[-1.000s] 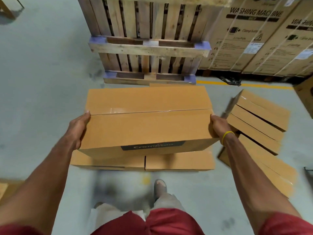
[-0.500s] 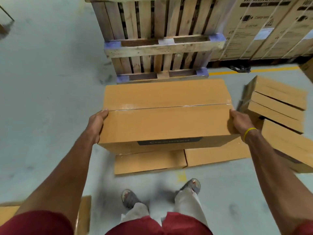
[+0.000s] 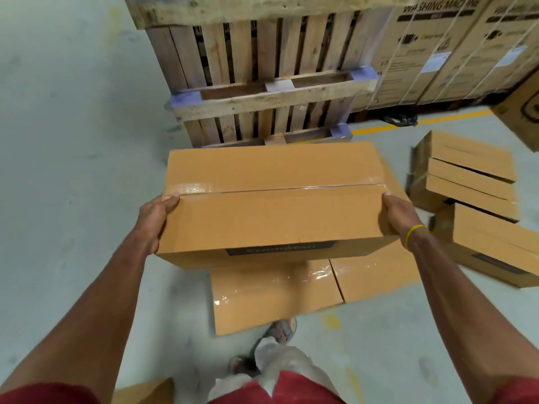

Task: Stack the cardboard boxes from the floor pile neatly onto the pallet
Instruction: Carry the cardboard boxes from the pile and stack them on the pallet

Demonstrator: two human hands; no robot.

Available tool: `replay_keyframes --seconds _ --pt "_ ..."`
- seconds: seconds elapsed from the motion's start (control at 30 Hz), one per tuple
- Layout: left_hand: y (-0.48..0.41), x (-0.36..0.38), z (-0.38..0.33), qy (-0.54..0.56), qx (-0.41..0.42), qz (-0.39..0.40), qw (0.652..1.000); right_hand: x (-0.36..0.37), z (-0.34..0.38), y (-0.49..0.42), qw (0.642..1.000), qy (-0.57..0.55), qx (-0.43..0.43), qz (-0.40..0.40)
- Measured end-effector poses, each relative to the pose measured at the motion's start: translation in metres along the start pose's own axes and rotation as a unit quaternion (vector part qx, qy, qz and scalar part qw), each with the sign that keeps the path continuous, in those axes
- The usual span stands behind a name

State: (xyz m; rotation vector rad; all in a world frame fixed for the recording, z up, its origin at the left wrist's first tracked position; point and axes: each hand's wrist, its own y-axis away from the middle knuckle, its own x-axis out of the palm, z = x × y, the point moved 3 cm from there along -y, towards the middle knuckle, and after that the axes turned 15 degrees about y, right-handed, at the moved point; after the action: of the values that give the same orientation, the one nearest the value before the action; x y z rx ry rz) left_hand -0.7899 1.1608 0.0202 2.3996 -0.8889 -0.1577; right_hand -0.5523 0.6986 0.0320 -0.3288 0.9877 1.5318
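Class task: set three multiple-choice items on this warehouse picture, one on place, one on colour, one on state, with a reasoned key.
1. Where does the tumbled box pile lie? A. on the person's right B. on their left C. on a shelf
2. What colour is the wristband? A. red B. yellow C. blue
3. The carried box is: A. open B. taped shut C. crushed
Key: 1 A, it lies beyond the right hand; 2 B, plainly yellow; 3 B, clear tape covers its top seam.
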Motion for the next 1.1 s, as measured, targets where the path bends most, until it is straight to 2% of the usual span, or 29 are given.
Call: replay_keyframes --seconds 0.43,0.6,0.77,0.93,1.1 --pt "-0.109 -0.042 -0.030 0.073 -0.001 -0.077 0.994 0.083 0.125 -0.086 0.997 0.047 -0.040 0.035" --pt "-0.187 -0.041 -0.062 0.092 -0.011 -0.068 0.993 0.116 0.171 -0.123 0.996 0.058 -0.069 0.002" --pt "-0.279 -0.024 -0.090 0.078 -0.015 -0.039 0.996 0.155 0.216 -0.165 0.996 0.059 -0.023 -0.064" --pt "-0.368 -0.017 -0.071 0.060 -0.008 -0.032 0.998 0.206 0.222 -0.230 0.992 0.048 -0.020 -0.117" --pt "-0.447 -0.023 -0.021 0.043 0.001 -0.029 0.999 0.270 0.194 -0.297 0.992 0.047 -0.051 -0.102"
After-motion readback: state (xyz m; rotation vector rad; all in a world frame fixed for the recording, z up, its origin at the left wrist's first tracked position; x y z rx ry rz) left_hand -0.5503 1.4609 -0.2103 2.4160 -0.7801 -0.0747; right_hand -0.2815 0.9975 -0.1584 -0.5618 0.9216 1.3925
